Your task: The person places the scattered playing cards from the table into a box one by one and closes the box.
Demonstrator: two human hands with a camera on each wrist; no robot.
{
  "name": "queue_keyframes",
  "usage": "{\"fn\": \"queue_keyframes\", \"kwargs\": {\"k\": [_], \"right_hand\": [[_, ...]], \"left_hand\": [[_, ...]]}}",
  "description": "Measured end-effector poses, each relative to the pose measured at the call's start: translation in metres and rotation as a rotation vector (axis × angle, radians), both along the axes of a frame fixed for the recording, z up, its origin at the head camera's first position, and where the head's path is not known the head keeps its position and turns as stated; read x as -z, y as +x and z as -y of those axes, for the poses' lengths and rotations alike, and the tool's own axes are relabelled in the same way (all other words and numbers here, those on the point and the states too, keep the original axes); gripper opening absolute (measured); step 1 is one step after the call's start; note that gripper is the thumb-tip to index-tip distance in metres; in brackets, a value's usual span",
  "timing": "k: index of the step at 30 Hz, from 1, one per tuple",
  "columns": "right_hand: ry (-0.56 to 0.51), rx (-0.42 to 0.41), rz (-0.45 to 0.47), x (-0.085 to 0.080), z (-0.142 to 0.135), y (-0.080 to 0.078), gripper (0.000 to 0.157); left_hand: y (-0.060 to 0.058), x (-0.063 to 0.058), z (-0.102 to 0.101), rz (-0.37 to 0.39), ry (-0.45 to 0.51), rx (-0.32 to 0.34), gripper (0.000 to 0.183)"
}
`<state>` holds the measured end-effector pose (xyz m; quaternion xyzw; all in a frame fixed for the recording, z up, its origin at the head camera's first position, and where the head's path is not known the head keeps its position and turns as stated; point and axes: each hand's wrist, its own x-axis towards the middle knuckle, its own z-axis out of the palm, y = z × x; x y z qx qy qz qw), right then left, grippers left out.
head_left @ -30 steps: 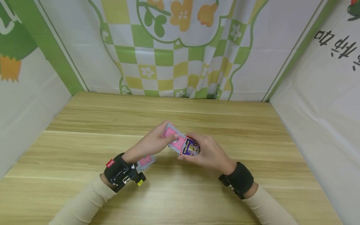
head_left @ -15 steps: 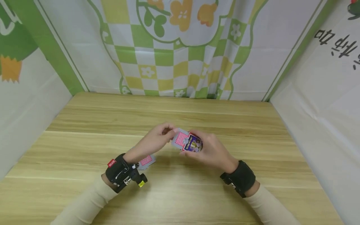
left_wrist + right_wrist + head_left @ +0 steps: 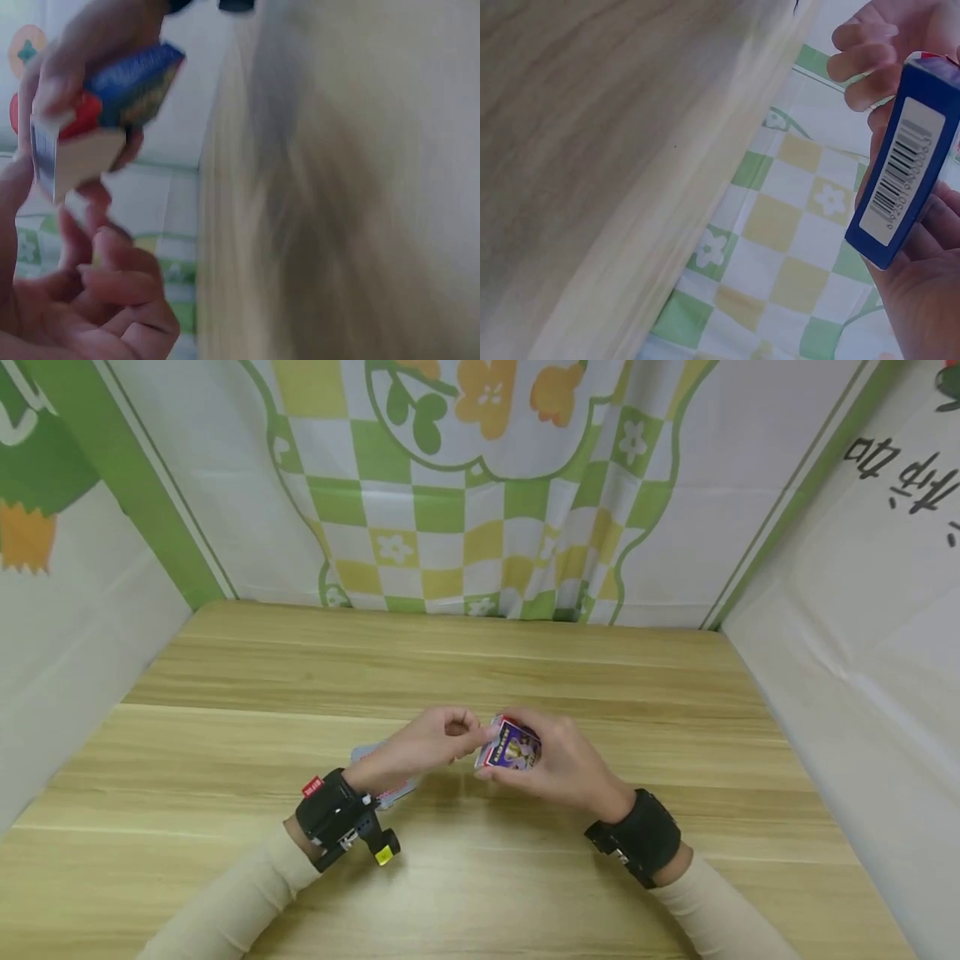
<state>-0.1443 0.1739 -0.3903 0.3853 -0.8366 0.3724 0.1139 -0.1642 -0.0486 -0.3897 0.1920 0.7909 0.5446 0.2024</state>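
A small playing-card box, blue-purple with a red and white end, is gripped by my right hand above the table. My left hand meets the box's left end, its thumb and a fingertip at the edge and the other fingers curled. In the left wrist view the box turns a pale end panel towards the left fingertips. The right wrist view has the box's barcode side. Loose red-backed playing cards lie on the table, partly hidden by the left hand and wrist.
The wooden table spreads beneath both hands. A green, yellow and white checked curtain hangs along its back edge. Pale cloth walls stand at the left and right. Each wrist wears a black strap with a camera.
The cards sticking out of the box have gone inside, and their red backs no longer show. My left hand has moved right and nearer to me, up to the box's end; the right hand barely moved.
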Motion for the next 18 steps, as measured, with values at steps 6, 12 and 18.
{"fn": "queue_keyframes", "kwargs": {"k": [6, 12, 18], "right_hand": [[0.034, 0.020, -0.011, -0.003, 0.000, -0.002, 0.066], [0.060, 0.025, -0.002, -0.003, 0.000, -0.001, 0.066], [0.050, 0.005, 0.003, -0.001, 0.000, -0.001, 0.065]], "left_hand": [[-0.015, -0.011, 0.026, -0.209, -0.285, 0.084, 0.040], [-0.020, -0.021, 0.058, -0.344, -0.753, 0.086, 0.048], [-0.020, -0.019, 0.066, -0.138, -0.975, 0.124, 0.060]]}}
